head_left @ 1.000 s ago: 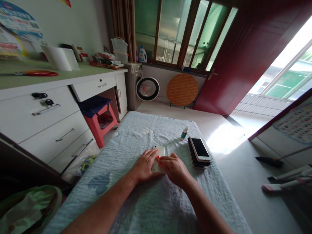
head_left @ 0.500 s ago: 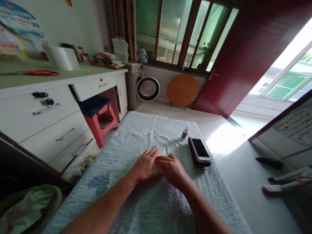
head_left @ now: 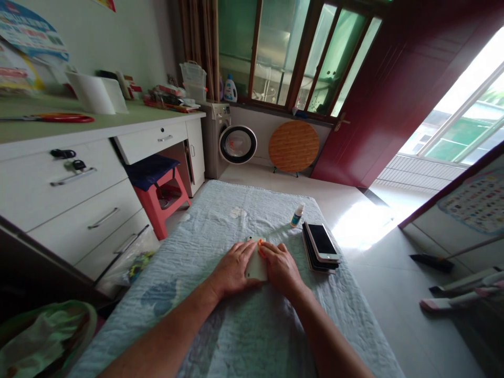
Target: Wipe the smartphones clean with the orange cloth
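Observation:
A pale smartphone lies on the quilted cover, its camera end pointing away from me. My left hand grips it along the left side, fingers over the edge and thumb at the near end. With bunched fingers, my right hand presses a small orange piece, perhaps cloth, onto the phone's upper right part. Most of that piece is hidden under the fingers. To the right, a white-faced phone tops a stack of dark phones. A small spray bottle stands upright just beyond the stack.
The light blue quilted cover spreads under everything. On the left are a white desk with drawers and a red stool. An open-doored washing machine and a round wooden tabletop stand at the back.
My right hand has slid the orange piece up and to the right along the phone, baring more of its lower part. The left hand stays in place.

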`<control>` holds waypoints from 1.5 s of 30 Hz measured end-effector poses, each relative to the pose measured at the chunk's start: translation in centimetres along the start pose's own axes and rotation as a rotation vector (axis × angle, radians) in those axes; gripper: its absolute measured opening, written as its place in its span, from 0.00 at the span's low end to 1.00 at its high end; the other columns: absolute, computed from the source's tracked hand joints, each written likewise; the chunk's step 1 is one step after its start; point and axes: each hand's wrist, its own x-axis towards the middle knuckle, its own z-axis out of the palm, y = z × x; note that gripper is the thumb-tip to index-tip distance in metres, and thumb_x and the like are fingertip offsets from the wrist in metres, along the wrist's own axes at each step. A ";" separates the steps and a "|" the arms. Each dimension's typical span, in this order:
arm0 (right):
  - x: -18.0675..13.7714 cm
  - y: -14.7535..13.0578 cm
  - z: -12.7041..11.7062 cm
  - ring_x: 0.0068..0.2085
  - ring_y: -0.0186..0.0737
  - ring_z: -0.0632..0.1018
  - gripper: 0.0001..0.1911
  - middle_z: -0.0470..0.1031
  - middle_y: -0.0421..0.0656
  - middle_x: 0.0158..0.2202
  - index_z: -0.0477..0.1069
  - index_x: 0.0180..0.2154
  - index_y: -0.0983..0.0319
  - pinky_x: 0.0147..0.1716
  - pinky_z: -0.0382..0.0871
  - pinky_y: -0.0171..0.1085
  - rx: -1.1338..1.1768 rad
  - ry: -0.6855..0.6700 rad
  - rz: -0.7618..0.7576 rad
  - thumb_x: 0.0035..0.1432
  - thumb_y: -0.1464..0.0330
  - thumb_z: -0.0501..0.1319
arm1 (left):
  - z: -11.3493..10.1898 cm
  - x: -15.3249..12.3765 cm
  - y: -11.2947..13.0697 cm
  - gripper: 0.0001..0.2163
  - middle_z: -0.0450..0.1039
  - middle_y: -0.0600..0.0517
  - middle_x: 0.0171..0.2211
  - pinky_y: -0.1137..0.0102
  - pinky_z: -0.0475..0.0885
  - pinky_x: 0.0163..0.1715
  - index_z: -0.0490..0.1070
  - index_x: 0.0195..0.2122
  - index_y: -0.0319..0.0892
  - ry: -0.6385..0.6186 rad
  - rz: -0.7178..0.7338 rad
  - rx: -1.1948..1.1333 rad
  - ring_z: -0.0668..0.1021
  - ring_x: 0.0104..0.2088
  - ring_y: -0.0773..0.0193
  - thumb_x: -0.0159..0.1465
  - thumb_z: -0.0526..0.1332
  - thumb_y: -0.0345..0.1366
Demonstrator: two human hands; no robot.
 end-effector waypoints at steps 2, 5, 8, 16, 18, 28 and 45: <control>0.1 0.1 0.2 0.42 0.37 0.73 0.13 0.73 0.42 0.55 0.73 0.44 0.59 0.43 0.59 0.36 -0.019 -0.002 0.019 0.66 0.75 0.52 | 0.2 0.0 -0.1 0.48 0.60 0.40 0.64 0.55 0.56 0.63 0.53 0.66 0.41 0.003 -0.010 0.006 0.63 0.64 0.45 0.50 0.69 0.57; 0.0 -0.2 0.0 0.42 0.37 0.73 0.13 0.74 0.42 0.54 0.73 0.42 0.59 0.44 0.59 0.36 -0.005 -0.011 0.023 0.66 0.76 0.51 | 0.7 0.0 -0.4 0.47 0.59 0.40 0.65 0.53 0.56 0.63 0.54 0.66 0.42 0.008 -0.028 0.022 0.62 0.64 0.44 0.50 0.67 0.59; -0.4 -0.6 -0.5 0.39 0.36 0.73 0.12 0.77 0.42 0.45 0.72 0.36 0.60 0.42 0.58 0.36 0.031 -0.033 0.016 0.65 0.77 0.51 | 0.8 -0.1 -0.4 0.47 0.60 0.40 0.64 0.53 0.58 0.62 0.55 0.65 0.42 0.011 -0.047 0.030 0.63 0.63 0.44 0.49 0.67 0.60; -0.4 -1.0 -2.2 0.34 0.35 0.72 0.09 0.77 0.41 0.37 0.70 0.31 0.61 0.39 0.55 0.36 -0.037 -0.169 -0.020 0.58 0.78 0.55 | 0.1 0.0 0.4 0.44 0.63 0.40 0.62 0.54 0.58 0.62 0.61 0.62 0.41 0.004 -0.043 0.028 0.64 0.63 0.43 0.49 0.67 0.61; -0.3 -1.3 -2.8 0.33 0.34 0.71 0.09 0.77 0.40 0.35 0.69 0.28 0.61 0.39 0.55 0.36 -0.046 -0.223 -0.056 0.55 0.78 0.56 | 0.1 -0.1 0.4 0.43 0.64 0.40 0.62 0.53 0.59 0.62 0.62 0.62 0.42 0.010 -0.050 0.036 0.65 0.62 0.43 0.49 0.66 0.61; -1.6 -2.8 -3.9 0.33 0.34 0.71 0.11 0.76 0.41 0.35 0.69 0.29 0.61 0.38 0.54 0.36 0.062 -0.318 -0.127 0.54 0.80 0.53 | 0.6 -0.1 0.0 0.41 0.63 0.36 0.62 0.54 0.60 0.61 0.62 0.61 0.36 0.039 -0.059 0.051 0.66 0.61 0.44 0.54 0.62 0.60; 2.7 0.3 -0.9 0.38 0.37 0.75 0.14 0.78 0.46 0.34 0.75 0.30 0.64 0.42 0.59 0.33 -0.028 -0.116 0.198 0.60 0.77 0.51 | -0.1 0.0 0.4 0.46 0.61 0.36 0.63 0.51 0.57 0.63 0.60 0.62 0.38 -0.008 -0.033 0.040 0.64 0.63 0.42 0.47 0.70 0.58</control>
